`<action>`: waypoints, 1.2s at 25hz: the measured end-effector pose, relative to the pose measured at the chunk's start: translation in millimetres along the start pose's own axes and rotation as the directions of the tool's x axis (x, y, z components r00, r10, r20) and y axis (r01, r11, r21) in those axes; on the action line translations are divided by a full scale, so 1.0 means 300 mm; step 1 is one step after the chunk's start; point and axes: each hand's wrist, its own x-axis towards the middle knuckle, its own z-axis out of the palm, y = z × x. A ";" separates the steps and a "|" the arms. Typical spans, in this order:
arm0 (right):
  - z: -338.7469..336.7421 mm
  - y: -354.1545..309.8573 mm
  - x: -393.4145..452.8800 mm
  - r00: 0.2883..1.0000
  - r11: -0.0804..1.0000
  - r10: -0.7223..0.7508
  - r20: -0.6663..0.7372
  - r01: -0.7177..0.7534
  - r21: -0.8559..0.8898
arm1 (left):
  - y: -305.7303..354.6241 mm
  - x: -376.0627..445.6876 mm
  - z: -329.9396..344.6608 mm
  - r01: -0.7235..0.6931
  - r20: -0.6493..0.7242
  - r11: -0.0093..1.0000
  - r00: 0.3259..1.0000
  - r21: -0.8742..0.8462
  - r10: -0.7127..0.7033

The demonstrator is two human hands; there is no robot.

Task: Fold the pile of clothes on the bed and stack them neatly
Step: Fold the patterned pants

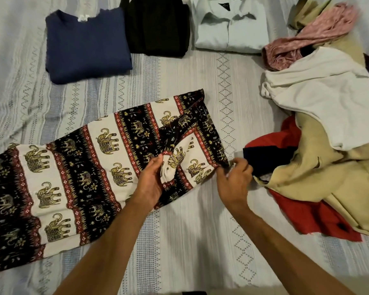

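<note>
While both bare forearms reach in from the lower edge, the left hand grips a bunched fold of the elephant-print garment, its fingers curled round a cream patch of the thin cloth. The right hand pinches the same garment's crumpled right corner, fingertips together on the dark hem. This garment is light and drapey, banded in black and cream with red diamond-patterned borders and gold elephants; it lies stretched long across the bed, running off toward the left, flat except where it twists and puckers between the two hands.

Beneath it the bedspread is a pale woven cloth with faint blue-grey stripes and stitched rows of diamonds and zigzags.

Just right of the right hand lies the unfolded pile: a red piece at the bottom, a heavy beige one with a seam across it, a soft white knit draped on top, and farther back a shiny pink fabric rumpled into a loop.

Along the far side three folded squares sit in a row: a navy knit top, a black garment touching it, and a crisp white collared shirt.
</note>
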 end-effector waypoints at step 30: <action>-0.199 -0.011 0.062 0.793 0.847 0.147 0.591 -0.409 0.339 | -0.132 -0.076 0.047 -0.601 0.568 0.104 0.789 0.792 0.231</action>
